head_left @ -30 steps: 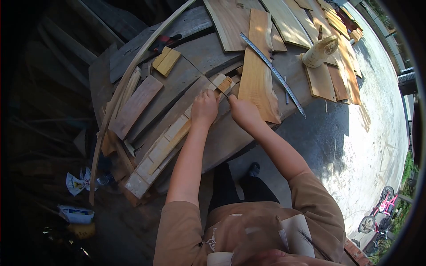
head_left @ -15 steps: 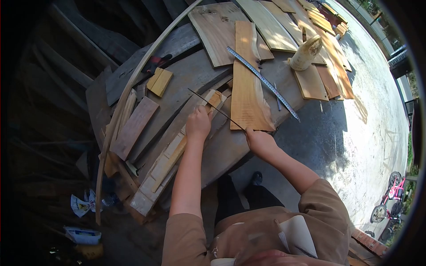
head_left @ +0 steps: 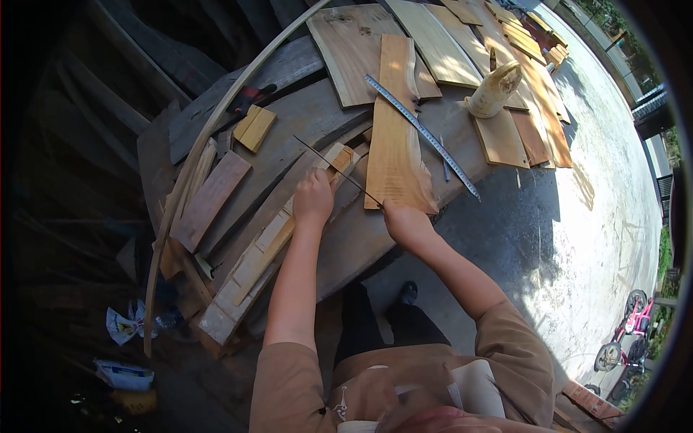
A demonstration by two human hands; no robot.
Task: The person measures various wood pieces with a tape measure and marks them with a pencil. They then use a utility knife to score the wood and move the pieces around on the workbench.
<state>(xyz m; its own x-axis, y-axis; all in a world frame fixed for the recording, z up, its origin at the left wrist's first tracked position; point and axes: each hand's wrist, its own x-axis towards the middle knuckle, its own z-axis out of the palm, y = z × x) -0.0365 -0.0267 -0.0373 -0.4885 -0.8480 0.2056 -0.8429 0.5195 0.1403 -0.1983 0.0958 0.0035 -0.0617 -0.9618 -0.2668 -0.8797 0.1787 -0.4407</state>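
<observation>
- As the person bent over the wooden surface [head_left: 354, 249], the left hand [head_left: 312, 196] bore down near the upper end of the long beam [head_left: 249, 270], its fingers curled over the wood.
- The right hand [head_left: 408, 224] had its fingers closed round the near end of the thin blade [head_left: 361, 189]; whether they held a handle, I could not tell.
- That blade slanted across the beam's upper end, just beyond the left hand, its far tip sticking out past the beam.
- To the right of the beam was the orange plank [head_left: 390, 159], with the metal ruler [head_left: 426, 137] lying diagonally across it.
- Near the ruler lay the pen [head_left: 445, 167], and farther back stood the whitish container [head_left: 494, 90], its top cut at a slant.
- Over on the left were the yellow block [head_left: 255, 128] and the reddish board [head_left: 213, 200], with the long curved strip [head_left: 189, 169] running past them.
</observation>
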